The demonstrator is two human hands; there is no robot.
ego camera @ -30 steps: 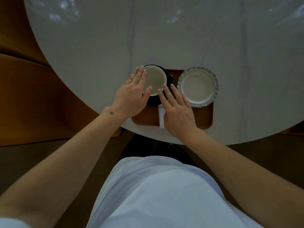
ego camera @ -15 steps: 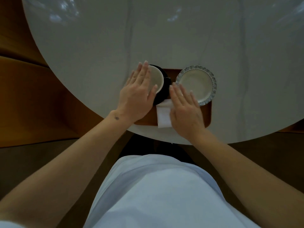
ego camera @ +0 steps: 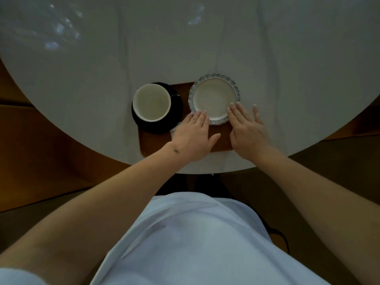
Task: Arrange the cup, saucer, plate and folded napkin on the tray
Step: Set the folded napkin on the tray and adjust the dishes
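Observation:
A white cup (ego camera: 151, 102) stands on a black saucer (ego camera: 174, 112) at the left end of a brown wooden tray (ego camera: 152, 140). A white plate with a scalloped grey rim (ego camera: 213, 99) sits at the tray's right end. My left hand (ego camera: 193, 136) lies flat over the folded white napkin (ego camera: 174, 129), of which only a corner shows. Its fingertips touch the plate's near rim. My right hand (ego camera: 247, 130) rests flat at the plate's right near edge, fingers spread, holding nothing.
The tray sits at the near edge of a round pale marble table (ego camera: 185, 48). Orange-brown seating (ego camera: 41, 140) curves around the left. My light blue clothing (ego camera: 195, 239) fills the bottom of the view.
Both hands have shifted right, away from the cup. My left hand now covers the napkin and my right hand has moved to the plate's right side.

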